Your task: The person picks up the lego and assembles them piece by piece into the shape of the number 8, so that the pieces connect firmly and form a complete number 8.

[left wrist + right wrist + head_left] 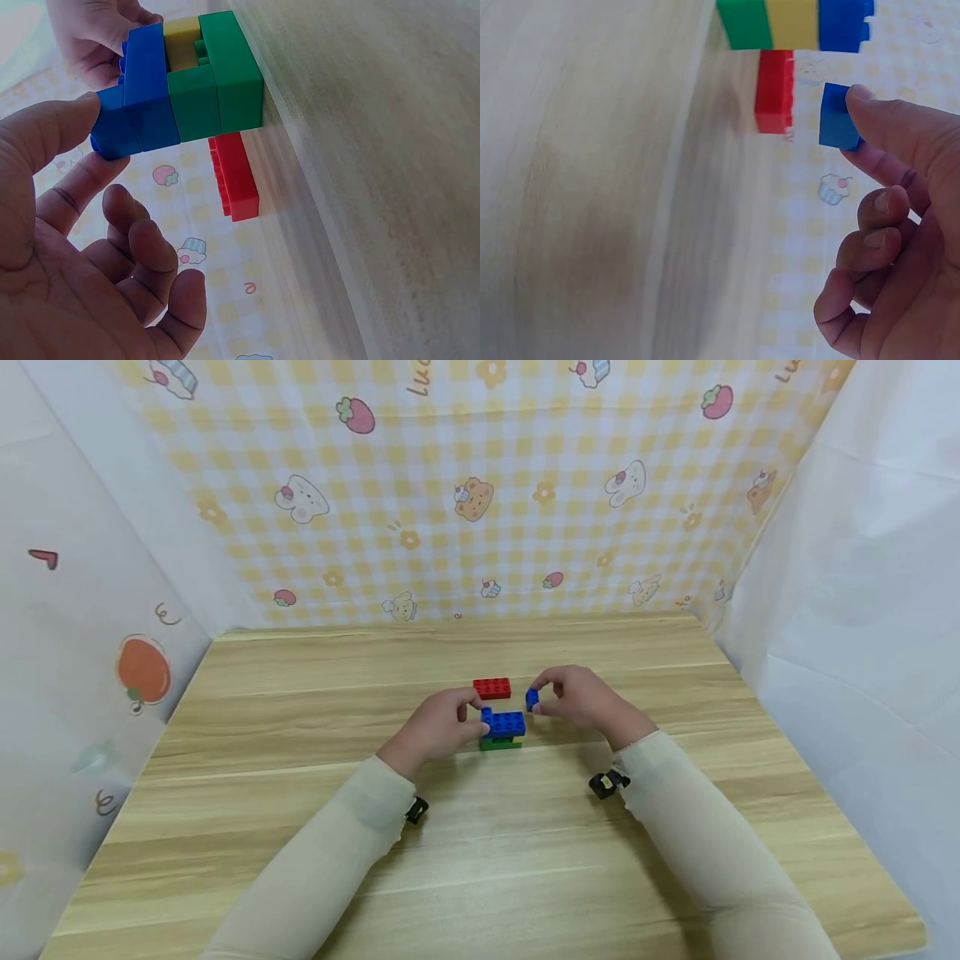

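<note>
A small stack of toy building bricks stands on the table. Its base is a long green brick (238, 82); a smaller green brick (193, 105) and a yellow brick (182, 45) sit over the two ends, with a gap between. Across them lies a long blue brick (510, 724). On its left end is a small blue brick (116, 124), pinched between thumb and index finger of my left hand (442, 725). To the right of the stack, my right hand (581, 697) pinches another small blue brick (838, 120), held apart from the stack.
Just behind the stack a red brick (492, 687) lies on the wooden table (337, 677). A checked cloth (435, 510) hangs at the table's far edge, with white cloths at both sides. Each wrist carries a small black camera (604, 783).
</note>
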Available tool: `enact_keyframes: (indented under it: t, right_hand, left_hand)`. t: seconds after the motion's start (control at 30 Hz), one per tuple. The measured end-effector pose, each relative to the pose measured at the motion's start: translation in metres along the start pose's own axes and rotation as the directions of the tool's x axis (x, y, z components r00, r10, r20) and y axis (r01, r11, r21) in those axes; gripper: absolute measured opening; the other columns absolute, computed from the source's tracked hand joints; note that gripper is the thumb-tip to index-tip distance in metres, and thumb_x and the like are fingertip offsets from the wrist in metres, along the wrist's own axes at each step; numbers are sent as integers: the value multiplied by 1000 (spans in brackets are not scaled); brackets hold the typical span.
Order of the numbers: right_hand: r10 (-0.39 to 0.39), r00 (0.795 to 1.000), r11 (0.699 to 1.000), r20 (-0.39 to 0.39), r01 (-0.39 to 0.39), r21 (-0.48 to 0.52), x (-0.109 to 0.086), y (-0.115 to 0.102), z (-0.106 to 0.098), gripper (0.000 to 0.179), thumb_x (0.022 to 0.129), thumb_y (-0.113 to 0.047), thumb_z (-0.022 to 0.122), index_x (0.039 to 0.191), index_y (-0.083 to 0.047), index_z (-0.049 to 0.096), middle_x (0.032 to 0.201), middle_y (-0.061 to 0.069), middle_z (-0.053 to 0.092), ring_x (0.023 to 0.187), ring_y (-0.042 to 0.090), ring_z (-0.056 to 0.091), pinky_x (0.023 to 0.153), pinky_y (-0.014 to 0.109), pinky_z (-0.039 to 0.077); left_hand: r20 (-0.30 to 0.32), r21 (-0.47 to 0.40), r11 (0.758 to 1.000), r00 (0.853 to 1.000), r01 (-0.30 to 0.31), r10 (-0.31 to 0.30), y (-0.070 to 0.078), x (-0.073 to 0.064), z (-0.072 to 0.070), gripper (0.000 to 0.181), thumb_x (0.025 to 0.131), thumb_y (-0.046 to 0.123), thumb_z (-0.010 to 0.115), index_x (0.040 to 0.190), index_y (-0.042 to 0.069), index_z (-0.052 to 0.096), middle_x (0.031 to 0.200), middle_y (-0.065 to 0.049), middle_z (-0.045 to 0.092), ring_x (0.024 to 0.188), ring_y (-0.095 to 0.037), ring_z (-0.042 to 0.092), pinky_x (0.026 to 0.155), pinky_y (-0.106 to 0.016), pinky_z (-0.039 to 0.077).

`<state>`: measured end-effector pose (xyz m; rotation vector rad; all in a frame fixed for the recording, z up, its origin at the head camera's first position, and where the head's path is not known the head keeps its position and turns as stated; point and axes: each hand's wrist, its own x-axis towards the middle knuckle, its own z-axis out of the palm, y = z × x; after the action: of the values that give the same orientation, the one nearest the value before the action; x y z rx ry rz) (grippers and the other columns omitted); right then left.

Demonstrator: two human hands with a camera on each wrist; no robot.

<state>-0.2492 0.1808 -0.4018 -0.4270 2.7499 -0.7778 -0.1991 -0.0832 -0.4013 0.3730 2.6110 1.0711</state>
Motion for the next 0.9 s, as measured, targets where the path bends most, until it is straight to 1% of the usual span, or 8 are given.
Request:
enact_keyframes:
  t: [0.1, 0.27, 0.53, 0.67, 0.9]
  right_hand:
    - [-19, 1000, 1000, -2, 19, 18, -6, -2, -3, 32, 95, -28, 81, 124, -17, 74, 83, 5, 47, 78, 24, 45, 69, 38, 38]
    - [-56, 998, 997, -7, 57, 50, -13, -6, -6, 31, 95, -26, 81, 124, -16, 74, 78, 4, 47, 70, 22, 43, 65, 37, 38]
    - [-116, 993, 987, -8, 116, 111, -19, -7, -3, 29, 94, -25, 83, 121, -16, 76, 75, 2, 46, 67, 22, 44, 63, 34, 38]
    - [-141, 990, 983, 8, 139, 121, -21, -10, -1, 29, 93, -24, 83, 120, -14, 76, 73, 1, 46, 65, 20, 43, 62, 33, 38]
    - [-158, 987, 982, 27, 154, 105, -23, -17, 2, 25, 94, -22, 82, 118, -16, 76, 71, 0, 46, 63, 19, 44, 61, 33, 38]
  left_hand:
    - [-1, -1, 1000, 1000, 1, -1, 1, 0, 0, 27, 99, 29, 75, 122, 17, 68, 89, -8, 55, 73, -24, 51, 62, -33, 39]
    - [-5, 4, 1000, 1000, -5, 5, 0, 0, 0, 27, 99, 29, 75, 122, 16, 68, 89, -8, 55, 73, -24, 51, 63, -34, 40]
    - [2, 2, 1000, 1000, -4, 4, 0, -1, 0, 28, 99, 29, 75, 123, 16, 68, 90, -8, 55, 73, -24, 51, 62, -33, 40]
    - [1, 7, 1000, 1000, -1, 1, 0, 1, -1, 28, 99, 29, 75, 123, 16, 68, 91, -8, 55, 74, -24, 52, 62, -33, 40]
    - [-2, 14, 1000, 1000, 15, -15, 1, 0, 0, 28, 99, 30, 75, 123, 17, 68, 92, -8, 56, 76, -25, 53, 63, -34, 41]
